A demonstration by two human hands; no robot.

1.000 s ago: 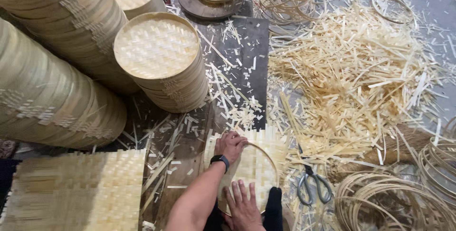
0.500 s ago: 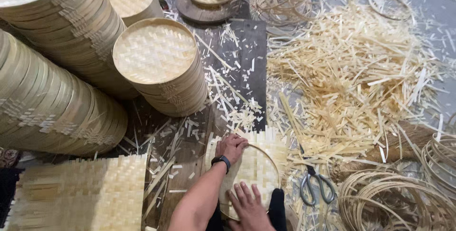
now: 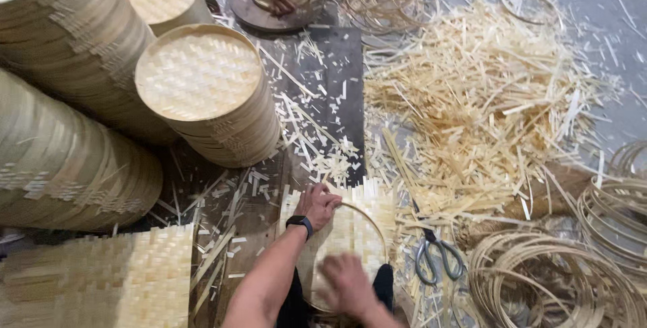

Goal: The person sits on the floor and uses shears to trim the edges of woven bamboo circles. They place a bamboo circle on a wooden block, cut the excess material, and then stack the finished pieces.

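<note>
1. Left hand (image 3: 318,204) presses flat, fingers spread, on the upper left edge of the woven mat (image 3: 347,233), right where the thin bamboo hoop (image 3: 372,223) crosses it; a dark wristband (image 3: 298,223) sits on that wrist
2. Right hand (image 3: 345,281) is blurred over the near edge of the mat; it looks laid on the weave, but I cannot tell whether its fingers are spread or pinching anything
3. The mat and hoop lie on the dark board straight in front of the person, between the pile of square woven sheets (image 3: 101,277) on the left and the scissors (image 3: 438,257) just to the right
4. Risk one: the hoop is springy, and if the left palm eases off, I judge it could pop out of round and slide off centre
5. Risk two: the mat's edges are loose strip ends sticking past the ring, and a hard shove could splay or snap them, or drive a splinter into a bare palm
6. Risk three: offcuts litter the board, and scraps under the mat could leave it rocking
7. The look of it: pale, flat, a tight basket weave, squarish with ragged ends, the ring a slim dark-edged circle on top
8. Finished round lids (image 3: 202,88) stack up behind
</note>
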